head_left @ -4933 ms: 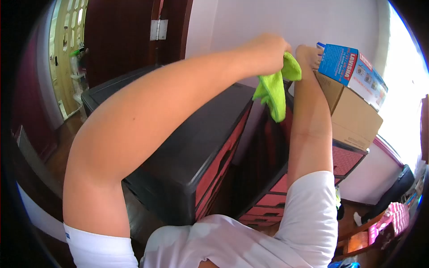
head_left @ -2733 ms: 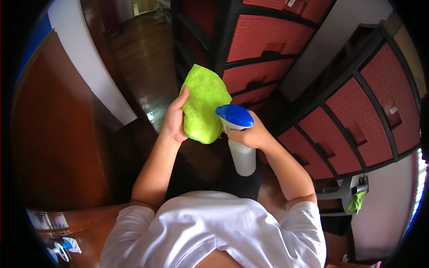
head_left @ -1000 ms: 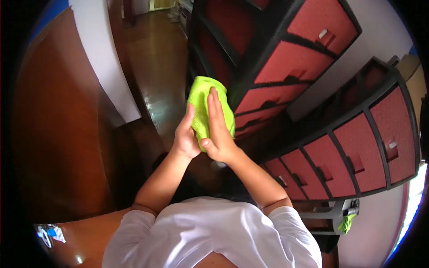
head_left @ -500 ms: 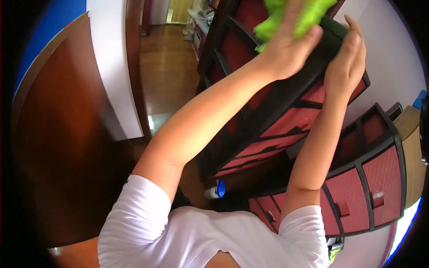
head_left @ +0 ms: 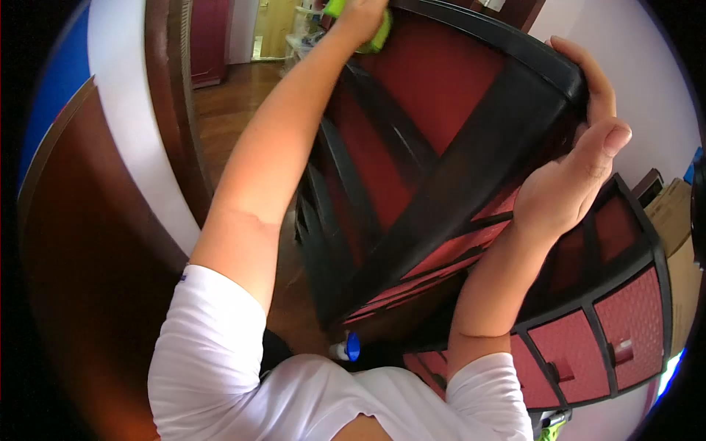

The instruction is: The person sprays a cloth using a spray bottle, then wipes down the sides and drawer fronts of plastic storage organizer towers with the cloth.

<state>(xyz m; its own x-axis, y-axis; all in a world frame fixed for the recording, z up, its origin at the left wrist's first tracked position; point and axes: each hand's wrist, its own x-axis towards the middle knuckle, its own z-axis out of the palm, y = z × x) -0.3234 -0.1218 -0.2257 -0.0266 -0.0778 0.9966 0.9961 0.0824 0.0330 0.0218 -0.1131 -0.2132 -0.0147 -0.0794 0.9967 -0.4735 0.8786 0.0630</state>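
At the top, my left hand is closed on a bright green cloth, pressed to the far part of a tall drawer cabinet. Part of the hand and cloth is cut off by the frame edge. The cabinet has a black frame and dark red panels. My right hand is at its near right corner, fingers curved round the edge and thumb sticking up apart. Some of those fingertips are hidden behind the corner.
A lower drawer unit with red fronts stands at the right, cardboard behind it. A white container with a blue top is on the floor by the cabinet's base. At left are a brown panel and a doorway frame.
My left hand has moved left with the green cloth, away from my right hand, uncovering the cabinet's side. My right hand sits lower in view, still at the cabinet corner. The view has shifted.
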